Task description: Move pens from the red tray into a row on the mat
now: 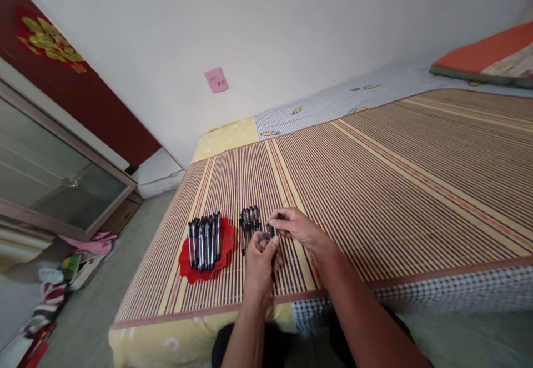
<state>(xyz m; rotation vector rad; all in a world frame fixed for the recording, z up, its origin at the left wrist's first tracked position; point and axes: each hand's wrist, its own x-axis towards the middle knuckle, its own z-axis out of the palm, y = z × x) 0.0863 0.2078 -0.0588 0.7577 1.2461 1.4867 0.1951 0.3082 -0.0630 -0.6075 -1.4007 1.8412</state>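
Black, one pen (272,231) sits clamped in the left hand's (261,252) fingers; the right hand (296,227) pinches one dark piece (280,216) by its upper end. Just left, roughly five loose pens (250,218) lie on one mat (375,190); beyond them, one red plate (227,239) bears about seven plated pens (208,240). One note (216,80) hangs on the wall (291,29).

the slim plastic pens (204,243) are black and silvery-clear; the scalloped red plate (227,239) is one plain bright tone. the slatted bamboo-like mat (375,179) is striped tan and dark brown, with pale yellow bands lined orange-red. the yellow cloth sheet (144,346) has white marks; the square paper note (216,80) is pink.
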